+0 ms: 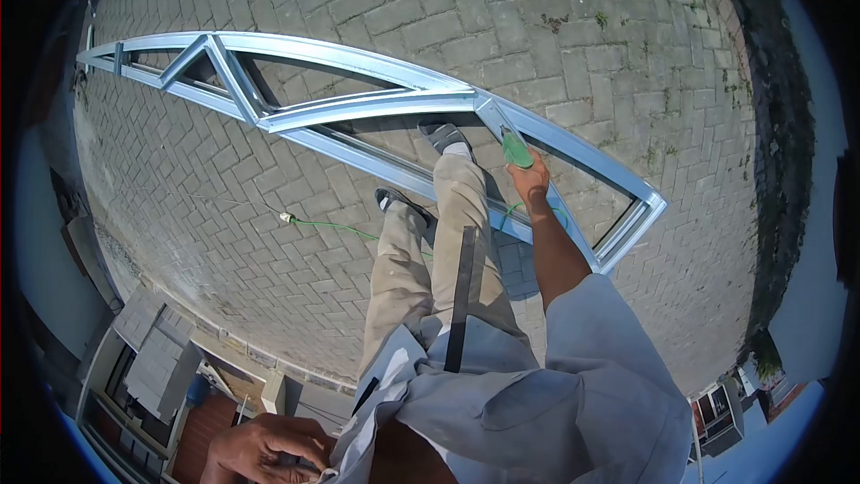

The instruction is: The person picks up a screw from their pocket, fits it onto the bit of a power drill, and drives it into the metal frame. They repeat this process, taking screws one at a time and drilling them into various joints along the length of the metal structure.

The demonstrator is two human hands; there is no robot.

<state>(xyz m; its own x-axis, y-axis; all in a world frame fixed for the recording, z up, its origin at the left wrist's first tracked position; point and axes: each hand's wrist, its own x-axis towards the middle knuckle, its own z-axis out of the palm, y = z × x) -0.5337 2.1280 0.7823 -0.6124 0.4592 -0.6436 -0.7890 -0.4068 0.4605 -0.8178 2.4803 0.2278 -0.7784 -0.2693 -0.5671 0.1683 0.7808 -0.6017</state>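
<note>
My right hand [530,177] is wrapped round a green power tool [516,150], whose tip points at a slanting metal member near a joint of the frame. The silvery metal truss frame [376,107] lies across the paving, made of long chords with diagonal braces. At the lower left, my left hand [273,448] is by the edge of my grey shirt, its fingers bent and pressed together; whether they pinch the cloth I cannot make out. My feet in dark sandals are at the frame, one inside its outline and one beside the lower chord.
A green cord [336,227] with a pale plug connection [286,217] runs over the block paving [224,170] to the left of my legs. A dark strap [462,296] hangs in front of my trousers. Low building parts stand at the lower left, and a dark strip borders the paving at right.
</note>
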